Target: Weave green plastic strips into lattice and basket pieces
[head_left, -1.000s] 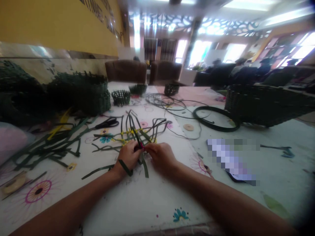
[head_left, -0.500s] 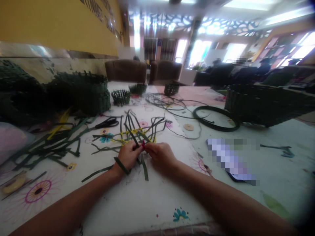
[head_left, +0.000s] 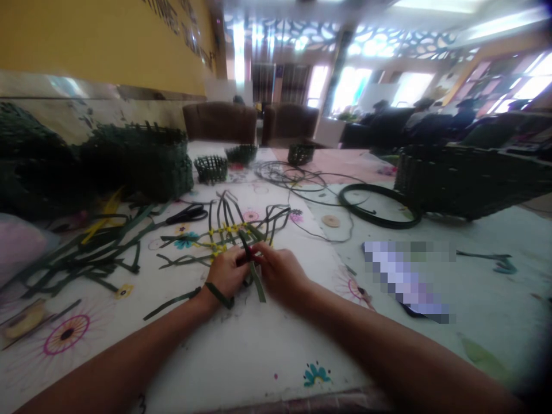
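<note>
My left hand [head_left: 227,275] is closed on dark green flat strips at the near edge of a partly woven piece [head_left: 228,230]. Yellow ties cross this piece, and its strip ends fan out over the cloth. My right hand [head_left: 282,271] pinches the same strips close to the left fingertips; a red spot, perhaps a nail, shows there. A green strip end [head_left: 259,286] hangs down between my hands. Another strip [head_left: 219,295] lies across my left wrist. My fingers hide exactly where the strips cross.
Loose green strips [head_left: 99,259] and black scissors [head_left: 186,214] lie to the left. Dark woven baskets [head_left: 146,161] stand behind; a larger one [head_left: 470,181] is at right. A strip coil [head_left: 379,206], a round disc [head_left: 330,221] and a phone [head_left: 405,282] lie on the right.
My fingers have shifted on the strips, with the left hand turned slightly. The upright strip at the fingertips sits lower, and the hanging end has swung a little right and up.
</note>
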Tool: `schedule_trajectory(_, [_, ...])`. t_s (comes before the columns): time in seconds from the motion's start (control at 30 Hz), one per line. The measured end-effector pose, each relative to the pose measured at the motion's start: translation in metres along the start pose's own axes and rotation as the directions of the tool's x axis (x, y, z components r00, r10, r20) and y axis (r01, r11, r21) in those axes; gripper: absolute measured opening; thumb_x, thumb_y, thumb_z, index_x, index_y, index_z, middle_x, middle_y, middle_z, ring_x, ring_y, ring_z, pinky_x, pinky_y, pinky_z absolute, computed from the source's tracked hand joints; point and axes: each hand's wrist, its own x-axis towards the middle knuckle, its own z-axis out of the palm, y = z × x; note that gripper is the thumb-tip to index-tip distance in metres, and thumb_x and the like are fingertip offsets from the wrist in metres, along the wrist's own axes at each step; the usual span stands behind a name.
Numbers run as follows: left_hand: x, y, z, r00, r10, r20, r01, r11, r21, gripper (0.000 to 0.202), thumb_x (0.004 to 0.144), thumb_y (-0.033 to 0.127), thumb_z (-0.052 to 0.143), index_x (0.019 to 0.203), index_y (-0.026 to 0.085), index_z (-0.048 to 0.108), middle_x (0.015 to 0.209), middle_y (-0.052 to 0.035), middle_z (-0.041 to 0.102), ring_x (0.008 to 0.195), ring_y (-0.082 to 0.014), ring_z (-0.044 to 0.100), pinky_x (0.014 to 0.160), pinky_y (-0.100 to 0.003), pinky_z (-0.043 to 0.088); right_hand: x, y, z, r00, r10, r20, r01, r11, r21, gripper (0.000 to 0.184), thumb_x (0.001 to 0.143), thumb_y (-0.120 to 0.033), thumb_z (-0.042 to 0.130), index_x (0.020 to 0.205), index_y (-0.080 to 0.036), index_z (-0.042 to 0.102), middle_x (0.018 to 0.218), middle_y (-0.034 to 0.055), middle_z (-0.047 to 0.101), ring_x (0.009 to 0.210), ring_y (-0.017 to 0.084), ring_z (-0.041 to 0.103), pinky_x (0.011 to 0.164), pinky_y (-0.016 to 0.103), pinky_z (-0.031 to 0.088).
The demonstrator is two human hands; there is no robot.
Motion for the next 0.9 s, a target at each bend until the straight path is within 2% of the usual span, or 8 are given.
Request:
schedule_trajectory(0.07, [0.0,-0.001,0.001,1.0,-0.01,-0.011,0.01,1.0,0.002,0.012,0.076,0.022,0.058,0.078,0.018,0.069,0.075,-0.0015,0.065,0.077,-0.0172,0.059,0.073,-0.027,0.047,0.0,-0.002,-0.001,1.0,0.025,-0.009,-0.025,0.999,-0.046,0.03,0.089,-0.017,0.047,0.115,-0.023,0.061,0.083,0.0033,0.074,0.071,0.016,0.066,0.062,0.021,0.042])
schedule_trajectory(0.23, [-0.001,-0.005,0.004,0.999,-0.023,-0.027,0.022,1.0,-0.02,0.018,0.08,0.029,0.057,0.087,0.018,0.07,0.078,-0.0019,0.066,0.078,-0.0176,0.059,0.074,-0.028,0.047,0.001,-0.002,-0.003,0.999,0.023,0.022,-0.02,0.99,-0.141,0.047,0.089,-0.018,0.048,0.135,-0.023,0.053,0.095,0.007,0.075,0.081,0.02,0.069,0.068,0.025,0.045])
schedule_trajectory(0.4, [-0.001,-0.004,0.005,1.0,-0.022,-0.007,0.021,0.999,-0.033,0.028,0.084,0.04,0.055,0.091,0.018,0.071,0.082,-0.0027,0.068,0.079,-0.0184,0.061,0.073,-0.028,0.048,0.005,0.002,-0.002,0.996,0.019,0.085,-0.003,0.982,-0.187,0.044,0.088,-0.018,0.047,0.129,-0.026,0.059,0.101,0.005,0.075,0.083,0.02,0.069,0.072,0.027,0.045])
schedule_trajectory(0.53, [0.002,0.0,0.004,0.997,-0.08,0.014,0.08,0.997,-0.008,0.038,0.084,0.049,0.052,0.093,0.017,0.071,0.084,-0.0043,0.071,0.081,-0.0211,0.063,0.072,-0.029,0.048,0.007,0.001,-0.004,0.994,0.01,0.112,0.006,0.989,-0.145,0.042,0.089,-0.017,0.044,0.128,-0.025,0.059,0.107,0.0034,0.074,0.089,0.017,0.067,0.076,0.025,0.044])
schedule_trajectory(0.6, [0.003,0.0,0.003,0.993,-0.122,0.008,0.122,0.992,0.022,0.042,0.083,0.052,0.051,0.093,0.017,0.072,0.086,-0.0054,0.072,0.082,-0.0228,0.064,0.073,-0.031,0.048,0.007,-0.004,-0.006,0.993,0.038,0.109,-0.02,0.986,-0.166,0.038,0.091,-0.019,0.043,0.125,-0.023,0.06,0.106,0.0045,0.074,0.088,0.017,0.067,0.075,0.025,0.044])
schedule_trajectory(0.73, [0.005,-0.003,0.003,0.987,-0.163,-0.016,0.163,0.985,0.053,0.043,0.079,0.053,0.053,0.097,0.019,0.072,0.091,-0.0065,0.073,0.087,-0.025,0.066,0.079,-0.034,0.048,0.005,-0.015,-0.01,0.977,0.173,0.129,-0.124,0.939,-0.32,0.026,0.092,-0.023,0.041,0.107,-0.018,0.062,0.095,0.0092,0.073,0.08,0.02,0.066,0.067,0.028,0.041])
schedule_trajectory(0.8, [0.005,-0.004,0.003,0.987,-0.163,-0.015,0.164,0.984,0.074,0.042,0.077,0.052,0.053,0.097,0.02,0.071,0.091,-0.0061,0.073,0.087,-0.025,0.066,0.078,-0.034,0.048,0.005,-0.018,-0.011,0.97,0.206,0.132,-0.147,0.922,-0.357,0.025,0.092,-0.022,0.041,0.109,-0.017,0.058,0.095,0.0104,0.073,0.078,0.021,0.066,0.064,0.029,0.04])
schedule_trajectory(0.9, [0.006,-0.003,0.005,0.981,-0.184,-0.058,0.19,0.974,0.123,0.039,0.075,0.051,0.054,0.093,0.019,0.067,0.079,-0.005,0.069,0.075,-0.0236,0.064,0.069,-0.033,0.048,0.005,-0.018,-0.011,0.967,0.222,0.121,-0.162,0.912,-0.376,0.027,0.092,-0.025,0.042,0.115,-0.016,0.054,0.095,0.0118,0.073,0.079,0.023,0.067,0.061,0.03,0.037])
